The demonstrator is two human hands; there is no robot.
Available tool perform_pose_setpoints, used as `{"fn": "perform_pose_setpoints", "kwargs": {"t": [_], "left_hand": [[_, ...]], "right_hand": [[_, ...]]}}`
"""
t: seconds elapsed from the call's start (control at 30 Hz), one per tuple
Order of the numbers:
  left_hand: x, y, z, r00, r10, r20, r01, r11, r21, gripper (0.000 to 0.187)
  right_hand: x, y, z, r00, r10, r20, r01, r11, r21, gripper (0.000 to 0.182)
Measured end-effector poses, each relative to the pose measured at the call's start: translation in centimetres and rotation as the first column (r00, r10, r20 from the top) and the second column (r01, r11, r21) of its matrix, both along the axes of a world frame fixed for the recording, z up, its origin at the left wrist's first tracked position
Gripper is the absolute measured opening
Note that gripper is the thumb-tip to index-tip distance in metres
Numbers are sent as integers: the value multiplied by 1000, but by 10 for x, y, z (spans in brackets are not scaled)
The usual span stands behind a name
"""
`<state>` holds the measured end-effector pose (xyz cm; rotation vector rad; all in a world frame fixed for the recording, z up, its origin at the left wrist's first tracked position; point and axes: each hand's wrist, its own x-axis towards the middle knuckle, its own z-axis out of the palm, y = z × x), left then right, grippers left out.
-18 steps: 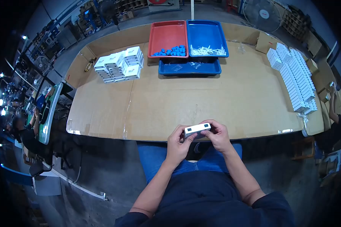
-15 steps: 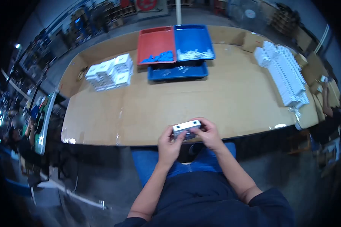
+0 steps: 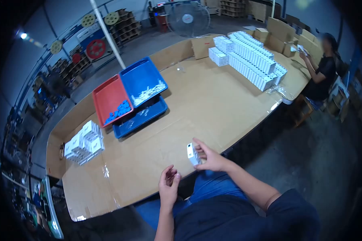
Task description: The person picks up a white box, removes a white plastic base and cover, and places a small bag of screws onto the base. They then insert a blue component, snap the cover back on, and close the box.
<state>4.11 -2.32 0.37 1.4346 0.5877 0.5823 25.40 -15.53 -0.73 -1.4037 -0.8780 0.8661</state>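
A small white rectangular block (image 3: 193, 154) with a dark square mark on its end is gripped at its right side by my right hand (image 3: 210, 158), between the thumb and fingers. It is just above the near edge of the cardboard-covered table. My left hand (image 3: 169, 183) is apart from it, to the lower left, with bent, parted fingers and nothing visible in them. What kind of part the block is, I cannot make out.
A stack of white blocks (image 3: 84, 142) stands at the left, long rows of them (image 3: 251, 60) at the far right. Between are a red tray (image 3: 108, 96) with blue pieces, a blue tray (image 3: 138, 74) with white pieces and a lower blue tray (image 3: 142, 116). A person (image 3: 323, 66) sits at the right.
Both hands held the block before; the left has let go and drawn away. My right hand keeps it, turned more upright. The view has swung to the right.
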Motion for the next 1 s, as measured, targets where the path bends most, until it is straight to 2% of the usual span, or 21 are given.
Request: {"fn": "perform_pose_setpoints", "kwargs": {"t": [0.03, 0.07, 0.13, 0.17, 0.2, 0.23, 0.27, 0.3, 0.33, 0.4, 0.47, 0.5, 0.57, 0.63, 0.67, 0.7, 0.77, 0.83, 0.9, 0.97, 1.0], "left_hand": [[2, 2, -1, 998, 46, -53, -43, 997, 62, 30], [1, 5, -2, 988, 116, -103, -103, 986, 127, 24], [7, 6, -3, 952, 271, -140, -234, 943, 235, 15], [12, 8, -6, 926, 353, -131, -308, 911, 274, 12], [15, 14, -21, 894, 432, -123, -352, 844, 404, 16], [20, 17, -28, 896, 423, -133, -339, 848, 407, 16], [26, 21, -34, 890, 443, -111, -318, 776, 546, 18], [34, 26, -37, 885, 458, -86, -288, 683, 671, 20], [42, 25, -35, 887, 449, -104, -284, 711, 643, 21], [43, 34, -45, 896, 416, -153, -214, 707, 674, 24], [42, 42, -58, 900, 390, -196, -154, 702, 695, 26], [43, 46, -65, 912, 367, -184, -134, 689, 712, 32], [50, 47, -75, 923, 345, -173, -116, 676, 728, 39], [66, 42, -78, 937, 346, 46, -318, 790, 524, 55], [64, 46, -70, 961, 244, -132, -108, 767, 632, 64], [65, 45, -68, 960, 248, -133, -110, 767, 632, 64], [73, 42, -69, 957, 284, -53, -220, 835, 503, 66], [69, 41, -77, 938, 345, -39, -287, 835, 470, 59], [51, 46, -87, 933, 305, -191, -99, 727, 679, 58], [50, 45, -87, 929, 319, -185, -106, 711, 695, 55], [51, 45, -86, 931, 326, -164, -118, 695, 710, 52]], "right_hand": [[23, -4, -8, 994, -88, 65, 90, 996, -24, 119], [51, -5, -23, 972, -212, 103, 209, 977, 32, 112], [109, -8, -9, 900, -358, 249, 365, 931, 21, 110], [140, -8, 3, 838, -420, 348, 436, 899, 36, 107], [171, -8, 12, 767, -470, 438, 500, 865, 54, 105], [205, -5, 13, 729, -532, 430, 540, 834, 118, 103], [241, -1, 15, 689, -591, 420, 575, 798, 181, 102], [274, 1, 20, 592, -631, 501, 659, 737, 149, 101], [305, 3, 23, 495, -648, 579, 735, 668, 119, 101], [373, 11, 18, 443, -742, 504, 774, 600, 201, 106], [442, 16, 21, 363, -723, 588, 855, 510, 100, 109], [474, 18, 24, 369, -720, 588, 853, 514, 94, 109], [528, 25, 29, 259, -760, 596, 905, 407, 125, 113], [564, 35, 40, 223, -770, 598, 926, 359, 117, 113], [579, 41, 46, 187, -775, 603, 945, 309, 104, 113], [594, 45, 46, 191, -775, 603, 944, 313, 103, 113], [622, 56, 44, 68, -710, 701, 955, 251, 161, 111], [633, 68, 49, 53, -676, 735, 966, 222, 135, 110], [647, 80, 48, 63, -684, 727, 976, 196, 99, 111], [658, 88, 46, 106, -708, 698, 970, 228, 83, 111], [662, 92, 45, 78, -717, 693, 978, 191, 88, 112]]}}
